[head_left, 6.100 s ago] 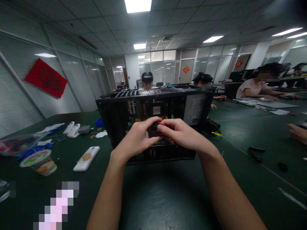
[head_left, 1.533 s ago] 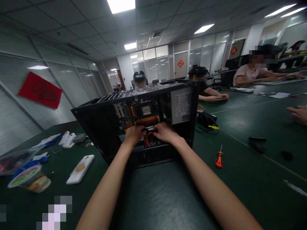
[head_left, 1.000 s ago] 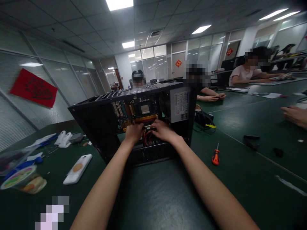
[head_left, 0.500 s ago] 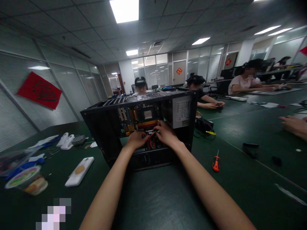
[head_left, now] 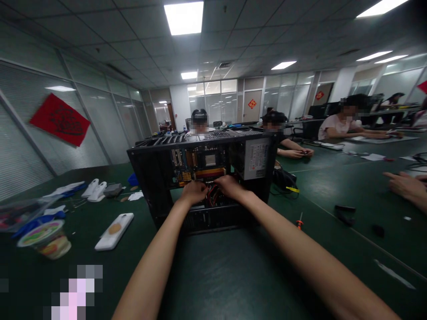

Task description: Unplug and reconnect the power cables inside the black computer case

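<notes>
An open black computer case (head_left: 213, 223) lies on the table before me, its motherboard (head_left: 187, 161) and silver power supply (head_left: 256, 158) facing me. Both my hands reach inside it, at the motherboard's lower edge. My left hand (head_left: 195, 192) is closed, with bent fingers beside a bundle of red, black and yellow cables (head_left: 212, 196). On the other side of that bundle is my right hand (head_left: 230, 186), also closed, its fingertips near a memory slot (head_left: 210, 172). What the fingertips grip is too dark and small to make out.
An orange screwdriver (head_left: 299, 223) lies right of the case, partly behind my forearm. A black cable coil (head_left: 285, 178) sits nearby. To the left are a white phone (head_left: 115, 232), a plastic cup (head_left: 50, 240) and white plastic pieces (head_left: 95, 190). Other people sit around the table.
My view has shifted slightly, so the case appears a little further right. My right hand has turned and its forearm swung outward, now covering part of the screwdriver. Both hands remain by the cables.
</notes>
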A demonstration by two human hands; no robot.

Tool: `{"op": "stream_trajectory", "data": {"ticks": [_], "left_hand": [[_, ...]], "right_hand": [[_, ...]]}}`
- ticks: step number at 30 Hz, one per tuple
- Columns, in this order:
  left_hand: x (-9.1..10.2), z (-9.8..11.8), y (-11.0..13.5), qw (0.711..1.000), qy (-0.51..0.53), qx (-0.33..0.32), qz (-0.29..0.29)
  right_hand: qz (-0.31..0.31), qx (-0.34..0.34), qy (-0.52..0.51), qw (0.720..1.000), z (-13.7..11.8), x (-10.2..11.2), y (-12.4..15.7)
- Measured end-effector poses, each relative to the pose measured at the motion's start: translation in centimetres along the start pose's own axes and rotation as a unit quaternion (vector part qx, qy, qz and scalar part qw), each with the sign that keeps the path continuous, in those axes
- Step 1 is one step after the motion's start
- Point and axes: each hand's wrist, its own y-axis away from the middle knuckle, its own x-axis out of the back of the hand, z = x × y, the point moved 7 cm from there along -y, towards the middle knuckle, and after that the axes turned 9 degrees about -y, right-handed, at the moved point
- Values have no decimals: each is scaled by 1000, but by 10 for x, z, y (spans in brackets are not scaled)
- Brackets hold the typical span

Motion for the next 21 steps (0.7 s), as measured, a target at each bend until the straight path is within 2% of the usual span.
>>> {"op": "stream_trajectory", "data": {"ticks": [4,10,14,21], "left_hand": [[0,0,0,1000,5,-8,4],[1,-3,-4,1000,16,-21,4],[0,-4,-8,1000,8,-17,5],[7,-7,-6,999,12,23,32]], "right_hand": [[-27,32,19,999,-9,-2,-4],[-30,52,72,996,-25,1,1],[-34,2,151,988,-26,2,-1],[-6,-38,153,987,-21,10,5]]}}
